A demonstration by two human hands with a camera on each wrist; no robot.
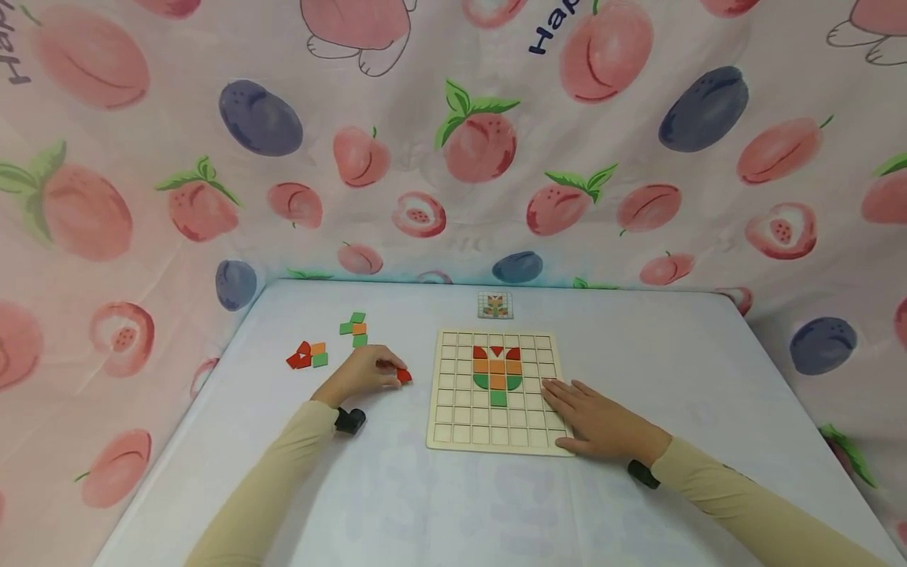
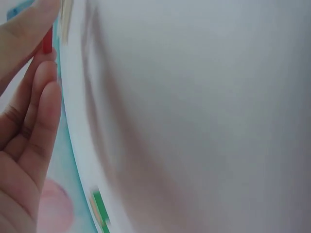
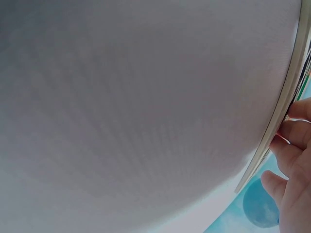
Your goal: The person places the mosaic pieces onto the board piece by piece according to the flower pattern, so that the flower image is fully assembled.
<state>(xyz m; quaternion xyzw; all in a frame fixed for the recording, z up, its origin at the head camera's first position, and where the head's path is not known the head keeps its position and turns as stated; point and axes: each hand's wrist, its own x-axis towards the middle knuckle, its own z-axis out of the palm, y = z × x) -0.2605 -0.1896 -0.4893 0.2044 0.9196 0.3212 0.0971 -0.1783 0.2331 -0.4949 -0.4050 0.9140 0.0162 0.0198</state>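
Observation:
Between the thumb and fingers of my left hand [image 1: 364, 370] is a small red tile [image 1: 404, 377], pinched just above the table left of the board. In the left wrist view only an edge of this red tile [image 2: 47, 41] shows. A square wooden grid board [image 1: 457, 413] lies in the middle, bearing red, orange and green tiles arranged like a tulip, with one green square tile [image 1: 498, 398] at the bottom. My right hand [image 1: 602, 417] rests on the board's right edge, fingers extended; the right wrist view shows its fingertips at the board's rim [image 3: 277, 116].
Behind the board lies a small pattern card [image 1: 495, 305] with a flower picture. Loose red tiles [image 1: 303, 359] sit beside an orange and a green one at the left. Further green tiles [image 1: 357, 317] and an orange tile [image 1: 359, 328] lie beyond my left hand.

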